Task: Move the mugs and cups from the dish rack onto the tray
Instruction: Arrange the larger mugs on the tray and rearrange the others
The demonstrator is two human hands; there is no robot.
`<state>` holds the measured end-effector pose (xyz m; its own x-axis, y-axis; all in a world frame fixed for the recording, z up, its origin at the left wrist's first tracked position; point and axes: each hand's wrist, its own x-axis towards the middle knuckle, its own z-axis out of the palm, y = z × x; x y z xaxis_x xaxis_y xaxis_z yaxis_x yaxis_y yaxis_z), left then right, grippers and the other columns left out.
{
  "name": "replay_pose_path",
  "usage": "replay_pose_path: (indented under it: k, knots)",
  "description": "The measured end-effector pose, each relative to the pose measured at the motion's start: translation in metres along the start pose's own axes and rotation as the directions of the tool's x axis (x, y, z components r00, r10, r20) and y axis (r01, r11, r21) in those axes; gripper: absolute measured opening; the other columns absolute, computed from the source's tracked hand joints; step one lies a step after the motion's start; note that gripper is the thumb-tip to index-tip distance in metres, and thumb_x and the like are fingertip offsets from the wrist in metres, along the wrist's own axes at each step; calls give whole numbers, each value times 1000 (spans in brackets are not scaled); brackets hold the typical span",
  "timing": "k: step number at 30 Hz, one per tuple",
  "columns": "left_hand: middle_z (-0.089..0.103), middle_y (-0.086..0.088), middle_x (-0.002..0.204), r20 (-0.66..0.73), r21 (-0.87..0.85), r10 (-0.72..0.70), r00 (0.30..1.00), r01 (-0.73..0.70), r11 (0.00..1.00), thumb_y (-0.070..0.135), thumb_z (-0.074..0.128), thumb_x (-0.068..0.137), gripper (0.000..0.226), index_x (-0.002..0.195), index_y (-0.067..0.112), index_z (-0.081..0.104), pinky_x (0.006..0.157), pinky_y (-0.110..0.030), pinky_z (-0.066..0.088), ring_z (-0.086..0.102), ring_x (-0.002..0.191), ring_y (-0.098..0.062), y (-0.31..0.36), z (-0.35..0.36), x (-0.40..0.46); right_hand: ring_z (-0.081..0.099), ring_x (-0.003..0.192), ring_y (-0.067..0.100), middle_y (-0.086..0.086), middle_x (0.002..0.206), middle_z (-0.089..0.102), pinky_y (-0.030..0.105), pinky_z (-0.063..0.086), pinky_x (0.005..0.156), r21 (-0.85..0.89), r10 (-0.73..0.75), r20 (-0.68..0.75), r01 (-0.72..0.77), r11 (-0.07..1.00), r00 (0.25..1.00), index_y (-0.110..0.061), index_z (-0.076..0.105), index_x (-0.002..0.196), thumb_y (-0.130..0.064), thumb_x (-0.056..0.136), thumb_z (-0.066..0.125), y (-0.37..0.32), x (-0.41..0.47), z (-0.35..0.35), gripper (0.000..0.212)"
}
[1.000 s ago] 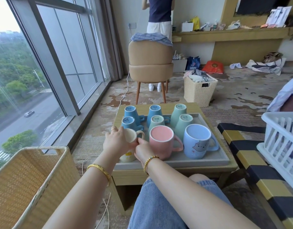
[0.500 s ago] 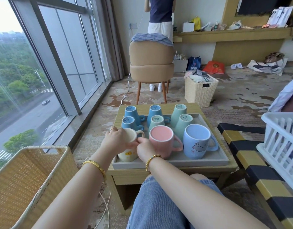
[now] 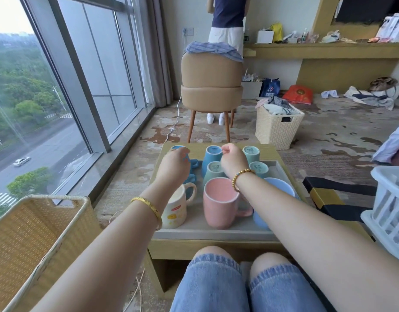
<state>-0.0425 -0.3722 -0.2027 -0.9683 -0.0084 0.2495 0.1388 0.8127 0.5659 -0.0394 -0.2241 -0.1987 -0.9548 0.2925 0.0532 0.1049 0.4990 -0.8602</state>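
A grey tray [image 3: 216, 233] on a small wooden table [image 3: 207, 247] holds several mugs. Nearest me stand a cream mug [image 3: 175, 210], a pink mug [image 3: 218, 203] and a large light-blue mug [image 3: 260, 218], all upright. Behind them are upside-down blue and green cups. My left hand [image 3: 175, 165] lies over the far-left blue mug [image 3: 177, 147], fingers wrapped round its top. My right hand [image 3: 233, 159] has its fingertips pinched at the edge of the middle blue cup [image 3: 212, 154]; its grip is unclear. The white dish rack [image 3: 392, 210] is at the right.
A large wicker basket [image 3: 36, 233] stands at my left, by the window. A black-and-yellow striped bench [image 3: 329, 199] carries the rack. Beyond the table are a tan chair [image 3: 212, 86], a laundry basket [image 3: 277, 129] and a standing person [image 3: 227, 19].
Both hands have let go of the cream mug, which now stands on the tray's near left corner, and have moved forward to the far row of cups.
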Motion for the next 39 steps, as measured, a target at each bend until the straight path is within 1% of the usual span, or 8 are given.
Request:
replay_pose_path:
  k: [6,9,11,15,20,29,35,39]
  knots:
    - [45,-11,140,140,33,37,990,-42,999,5,40,92,46,137,14,41,98,-35,40,46,125,-28,9,38,38,56,109,30,17,134,50,33,43,80,-295,49,157,0,955,986,-8,35,139,-9,95,34,6,52,-5,45]
    - [43,-11,143,197,60,27,980,-39,997,10,47,92,52,142,16,33,100,-35,38,43,128,-27,7,54,54,51,71,21,17,94,57,27,39,61,-391,67,260,41,920,963,-7,54,99,-21,99,35,8,73,2,24]
    - [44,-13,142,242,103,27,970,-53,993,19,55,91,60,145,17,27,100,-37,39,45,127,-29,6,61,65,53,74,25,12,85,50,29,43,64,-427,63,297,74,901,953,-7,49,89,-26,99,36,12,83,8,25]
    - [42,-12,144,345,183,79,935,-150,972,28,60,89,68,146,18,24,102,-37,37,43,129,-29,6,66,87,63,98,35,14,90,56,43,53,89,-355,53,290,56,933,956,-4,58,91,-29,96,46,25,96,15,28]
    - [54,-13,130,442,211,130,888,-244,947,33,63,85,63,138,12,36,88,-36,43,54,113,-30,12,67,100,65,85,28,6,75,58,32,58,67,-172,78,297,-27,985,952,-11,61,78,-31,91,54,34,101,16,25]
    - [60,-11,111,375,303,119,919,-243,922,44,67,79,53,113,7,52,71,-30,38,52,89,-24,3,59,103,49,63,15,13,88,65,24,37,55,-154,-20,343,78,985,939,-7,70,107,-28,92,53,29,97,26,31]
    - [57,-13,117,302,231,111,947,-185,955,39,65,81,51,117,7,49,75,-31,38,53,103,-28,1,68,94,57,115,34,20,124,59,41,47,99,-161,111,328,-60,985,938,3,57,122,-8,93,47,26,106,26,33]
    - [56,-13,119,248,217,73,966,-129,968,40,65,81,51,116,7,50,76,-32,38,52,107,-28,2,72,90,50,124,33,20,136,50,33,48,92,-223,201,398,-118,968,895,1,48,132,-3,92,45,30,101,19,40]
